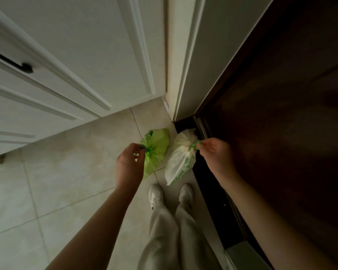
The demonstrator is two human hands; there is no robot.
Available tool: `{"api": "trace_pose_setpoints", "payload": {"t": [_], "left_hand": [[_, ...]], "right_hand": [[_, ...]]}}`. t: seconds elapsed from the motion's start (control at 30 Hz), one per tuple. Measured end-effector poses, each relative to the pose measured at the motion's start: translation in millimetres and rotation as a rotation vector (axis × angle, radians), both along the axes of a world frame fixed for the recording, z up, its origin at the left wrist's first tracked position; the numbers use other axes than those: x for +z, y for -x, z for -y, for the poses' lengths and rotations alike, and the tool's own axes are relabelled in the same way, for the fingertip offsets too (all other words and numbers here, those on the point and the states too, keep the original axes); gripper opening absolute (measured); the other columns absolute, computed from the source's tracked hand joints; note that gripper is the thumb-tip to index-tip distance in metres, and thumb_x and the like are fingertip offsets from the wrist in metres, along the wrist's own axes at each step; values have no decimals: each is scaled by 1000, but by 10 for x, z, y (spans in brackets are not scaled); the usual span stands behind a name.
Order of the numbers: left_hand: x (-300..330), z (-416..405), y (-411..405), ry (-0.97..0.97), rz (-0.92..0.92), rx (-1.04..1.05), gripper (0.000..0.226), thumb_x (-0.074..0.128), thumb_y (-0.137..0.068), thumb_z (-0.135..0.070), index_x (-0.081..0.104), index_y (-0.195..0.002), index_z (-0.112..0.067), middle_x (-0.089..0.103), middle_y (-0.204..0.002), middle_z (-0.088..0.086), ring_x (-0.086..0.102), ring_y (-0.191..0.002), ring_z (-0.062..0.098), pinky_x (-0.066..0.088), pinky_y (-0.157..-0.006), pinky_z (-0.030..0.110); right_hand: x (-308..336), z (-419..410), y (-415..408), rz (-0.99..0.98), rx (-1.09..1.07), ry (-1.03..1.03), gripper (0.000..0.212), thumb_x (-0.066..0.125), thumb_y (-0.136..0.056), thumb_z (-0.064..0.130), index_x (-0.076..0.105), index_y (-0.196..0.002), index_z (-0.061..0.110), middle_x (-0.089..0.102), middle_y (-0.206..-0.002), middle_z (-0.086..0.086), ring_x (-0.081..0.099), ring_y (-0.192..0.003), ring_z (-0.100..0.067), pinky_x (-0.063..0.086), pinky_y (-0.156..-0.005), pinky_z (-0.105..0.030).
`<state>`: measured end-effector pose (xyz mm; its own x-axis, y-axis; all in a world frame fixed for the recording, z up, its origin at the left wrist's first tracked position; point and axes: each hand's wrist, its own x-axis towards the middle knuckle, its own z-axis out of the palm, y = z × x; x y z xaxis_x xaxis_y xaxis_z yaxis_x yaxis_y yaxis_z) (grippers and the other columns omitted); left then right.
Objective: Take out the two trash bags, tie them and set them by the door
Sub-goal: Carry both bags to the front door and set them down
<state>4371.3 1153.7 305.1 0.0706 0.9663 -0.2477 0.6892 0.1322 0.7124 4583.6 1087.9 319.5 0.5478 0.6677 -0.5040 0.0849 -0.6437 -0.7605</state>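
Holding two tied trash bags low over the tiled floor (66,168) near the middle of the frame, just left of the dark door (281,114) filling the right side. Pinching the knotted neck of the green bag (158,145) with the left hand (130,164), fingers curled in round the gathered green plastic, the bag's body bulging above and trailing down and left of the knot. Pinching a green tie loop (195,144) at the neck of the white bag (180,162) with the right hand (216,152), fingertips and thumb drawn together on the loop, remaining fingers curled. Hanging or resting just beside each other, the two bags, green one to the left, white one to the right with something green showing through its lower part; whether touching the floor, impossible to tell. Sitting right against the dark threshold strip (209,191) at the foot of the door, the white bag. Standing directly below the bags in the frame, two white shoes (155,194) under pale trousers (164,240), toes pointing up toward the bags. Reaching in from the lower corners, both bare forearms. Rising across the upper left, white panelled cupboard fronts (76,55) with a black handle (25,68) at far left, and running up the centre, a pale door frame (185,65) meeting the dark door.
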Motion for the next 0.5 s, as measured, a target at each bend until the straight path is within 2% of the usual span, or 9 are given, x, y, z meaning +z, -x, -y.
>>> {"api": "trace_pose_setpoints", "payload": {"t": [0.1, 0.17, 0.27, 0.43, 0.5], "left_hand": [[-285, 111, 5, -34, -21, -59, 7, 62, -89, -10, 68, -92, -10, 72, -89, 1, 65, -75, 14, 55, -70, 28], [-450, 160, 2, -27, -21, -39, 7, 63, -88, -9, 69, -92, -11, 72, -87, 1, 65, -74, 14, 56, -69, 30], [-679, 207, -24, 33, 5, 11, 6, 63, -89, -11, 68, -91, -12, 72, -86, 0, 66, -74, 14, 57, -69, 32], [-991, 203, -59, 133, 1, 87, 5, 60, -88, -11, 65, -90, -9, 69, -82, 4, 64, -75, 19, 54, -68, 35], [-1068, 146, -68, 175, -15, 148, 6, 59, -89, -12, 63, -90, -8, 67, -81, 6, 62, -76, 22, 49, -65, 30]], "right_hand": [[-240, -23, 36, -17, -29, -12, 15, 65, -87, 15, 68, -94, 3, 72, -94, -12, 69, -92, -21, 56, -86, -44], [-399, -21, 65, -24, -21, -1, 6, 67, -86, 17, 66, -84, 12, 71, -87, -7, 69, -89, -23, 56, -85, -46], [-600, 43, 83, -6, -11, 32, 13, 71, -82, 22, 62, -73, 23, 70, -80, -6, 69, -83, -26, 55, -81, -52], [-861, 100, 28, 10, -17, 82, 11, 70, -82, 25, 62, -76, 22, 70, -82, -9, 68, -84, -28, 54, -81, -56], [-931, 86, -6, 25, -33, 99, 11, 70, -82, 23, 60, -80, 20, 69, -85, -9, 67, -85, -28, 54, -80, -55]]}}
